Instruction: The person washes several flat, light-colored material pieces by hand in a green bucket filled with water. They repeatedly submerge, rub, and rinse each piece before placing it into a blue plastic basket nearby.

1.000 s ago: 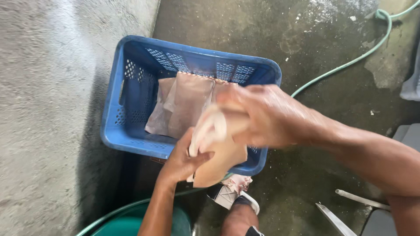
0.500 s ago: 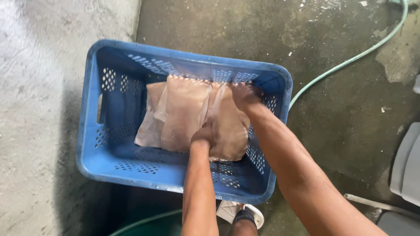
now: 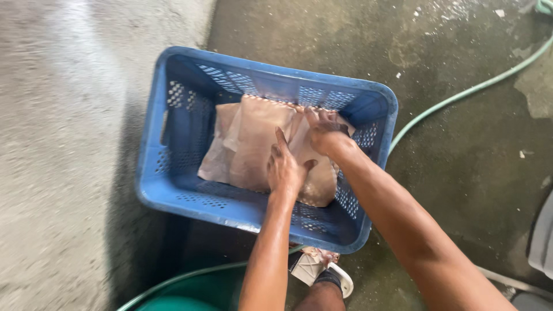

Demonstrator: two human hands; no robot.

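A blue perforated plastic crate point(image 3: 173, 138) stands on a wet concrete floor. Inside it lies a stack of pale, pinkish-tan flat sheets point(image 3: 247, 144), limp and overlapping. My left hand point(image 3: 285, 167) presses flat on the stack's right part, fingers pointing away from me. My right hand point(image 3: 324, 129) rests on the stack's far right corner near the crate wall, its fingers spread over a sheet's edge. Both forearms reach in over the crate's near rim.
A green hose point(image 3: 472, 86) curves across the floor at upper right. A green tub's rim point(image 3: 178, 285) shows at the bottom edge. A sandalled foot point(image 3: 325, 276) stands just below the crate. A grey object point(image 3: 541, 236) sits at the right edge.
A second ago both hands held a pale sheet above the crate. It was lowered onto the stack, and the hands now lie flat on it. The view has shifted to the right.
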